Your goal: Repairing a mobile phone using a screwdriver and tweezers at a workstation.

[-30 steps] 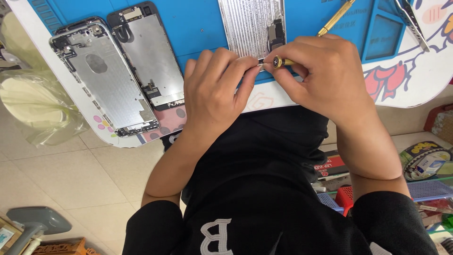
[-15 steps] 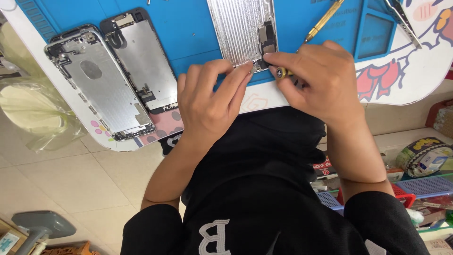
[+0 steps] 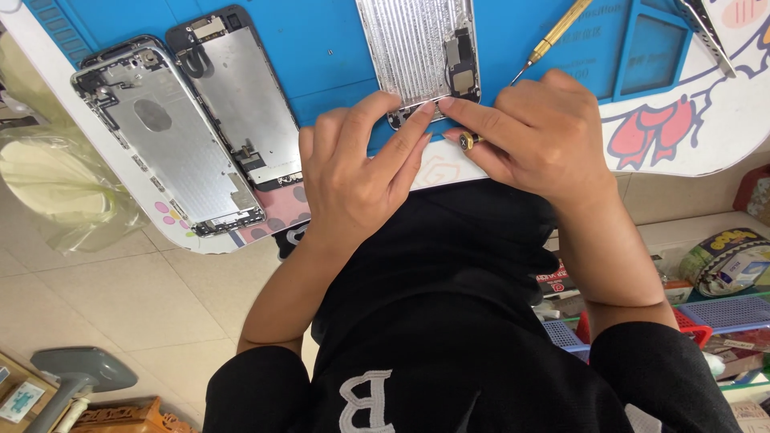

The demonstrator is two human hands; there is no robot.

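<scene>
Phone panel: a silver, ribbed metal phone panel (image 3: 417,52) with small dark parts along its right side, lying flat at the top middle of the frame on the blue mat (image 3: 329,48).
Counter: the white counter (image 3: 690,152) carries the mat — its edge curves along the lower side of the work area.
Left hand: the left hand (image 3: 361,180) lies palm down, fingers (image 3: 401,132) stretched and close together, tips pressing the panel's lower edge; it grips nothing.
Right hand: the right hand (image 3: 545,136) is curled tight around a small gold-tipped screwdriver (image 3: 469,142), forefinger reaching to meet the left fingertips.
Spare tool: a gold screwdriver (image 3: 557,28) lies just above the right hand.
Upper left: a stripped phone housing (image 3: 172,144) and a screen assembly (image 3: 241,96) lie side by side — touching.
</scene>
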